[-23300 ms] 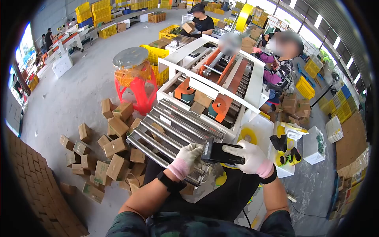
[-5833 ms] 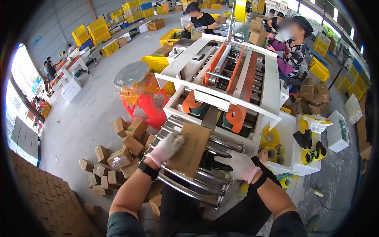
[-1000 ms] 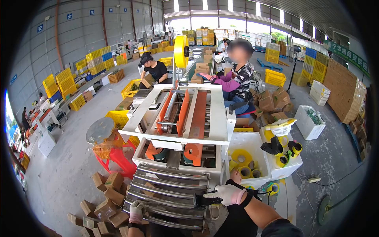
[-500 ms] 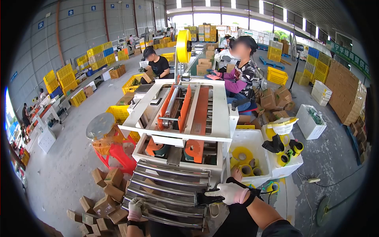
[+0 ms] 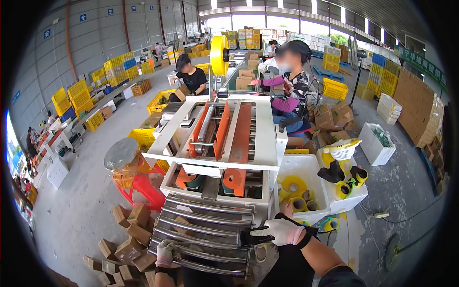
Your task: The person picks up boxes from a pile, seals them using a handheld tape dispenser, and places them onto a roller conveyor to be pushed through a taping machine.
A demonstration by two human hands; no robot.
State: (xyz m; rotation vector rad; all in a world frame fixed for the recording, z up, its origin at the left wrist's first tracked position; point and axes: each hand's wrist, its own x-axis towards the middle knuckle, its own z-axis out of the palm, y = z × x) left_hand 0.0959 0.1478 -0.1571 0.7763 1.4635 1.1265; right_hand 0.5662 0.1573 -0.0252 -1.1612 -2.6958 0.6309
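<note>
My right hand [image 5: 279, 231], in a white glove with a pink cuff, grips a black handheld device [image 5: 249, 237] at the right edge of the metal roller conveyor [image 5: 205, 232]. My left hand [image 5: 166, 252], also gloved, rests on the front left rollers with fingers curled; nothing shows in it. The rollers feed a white carton-sealing machine [image 5: 220, 138] with orange belts.
Small cardboard boxes [image 5: 129, 241] lie piled on the floor at left beside a red stool [image 5: 143, 189]. White foam boxes [image 5: 306, 191] with yellow tape rolls stand at right. A person [image 5: 294, 86] sits beyond the machine; another [image 5: 189, 79] works by yellow crates.
Over the last second the view has drifted slightly; both hands stay about where they were on the rollers. Several seconds ago my left hand pressed a cardboard box on the rollers; the box is gone.
</note>
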